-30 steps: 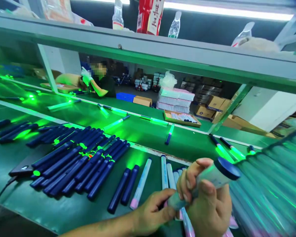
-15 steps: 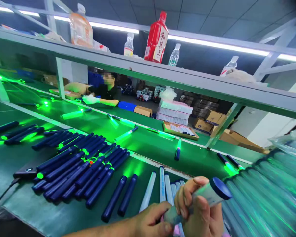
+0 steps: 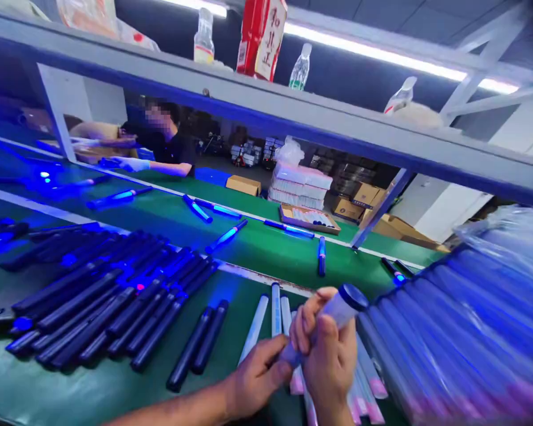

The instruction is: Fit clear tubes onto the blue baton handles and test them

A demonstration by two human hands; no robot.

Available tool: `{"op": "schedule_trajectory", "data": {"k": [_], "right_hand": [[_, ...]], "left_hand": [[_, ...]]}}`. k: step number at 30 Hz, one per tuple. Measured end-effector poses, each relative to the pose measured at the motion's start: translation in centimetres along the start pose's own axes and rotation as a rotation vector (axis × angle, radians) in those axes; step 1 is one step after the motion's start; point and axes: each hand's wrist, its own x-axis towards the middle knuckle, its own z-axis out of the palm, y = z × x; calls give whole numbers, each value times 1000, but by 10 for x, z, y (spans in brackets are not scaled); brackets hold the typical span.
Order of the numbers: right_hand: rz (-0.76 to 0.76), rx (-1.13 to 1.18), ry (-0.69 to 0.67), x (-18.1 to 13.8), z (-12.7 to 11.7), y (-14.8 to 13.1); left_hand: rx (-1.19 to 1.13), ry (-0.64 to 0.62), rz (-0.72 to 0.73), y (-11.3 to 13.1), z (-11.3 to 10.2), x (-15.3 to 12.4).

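Note:
A translucent plastic tube [image 3: 335, 310] with a dark blue cap is held at an upward slant, its capped end toward the upper right. My left hand [image 3: 262, 373] pinches its lower end between thumb and fingers. My right hand [image 3: 328, 349] wraps round the tube just below the cap. Beneath and beside my hands lie several similar pale tubes [image 3: 254, 328], some with pink ends. To the left, two dark blue light stick handles [image 3: 195, 349] lie side by side, and a large pile of such handles [image 3: 93, 307] spreads further left.
Bagged clear tubes [image 3: 462, 331] are stacked at the right. Across the green conveyor belt [image 3: 266, 254], scattered light sticks glow blue; a gloved co-worker [image 3: 169, 148] sits beyond. A shelf beam [image 3: 249, 94] with bottles crosses overhead. A shallow box [image 3: 308, 219] of tubes stands at the far side.
The glow of the light sticks has turned from green to blue. Both hands, still gripping the tube, appear further left in the view, which has shifted. The co-worker's arms have moved.

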Motion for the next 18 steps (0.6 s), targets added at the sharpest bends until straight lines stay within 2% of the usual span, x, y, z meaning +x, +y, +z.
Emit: {"op": "schedule_trajectory", "data": {"k": [3,5,8,10,11,13,16,18], "right_hand": [[27,-154,75,23,-26,22],[27,-486,102,39,-45,39],[147,-1140,-106,43,-68,62],[247,-1353,-262,33,-75,76],[276,-1377,-293,27,-75,83],[320,-1371,-301,14,-72,95],[379,-1325,-297,8,-67,107],[415,-1265,-280,13,-69,107]], "left_hand": [[209,52,-75,7,-5,36],[363,115,-102,21,-23,82],[556,215,-153,35,-68,144],[737,243,-202,31,-93,152],[830,223,-225,27,-102,143],[1009,139,-269,17,-109,104],[1249,29,-329,7,-105,29],[1379,24,-364,2,-99,-4]]}}
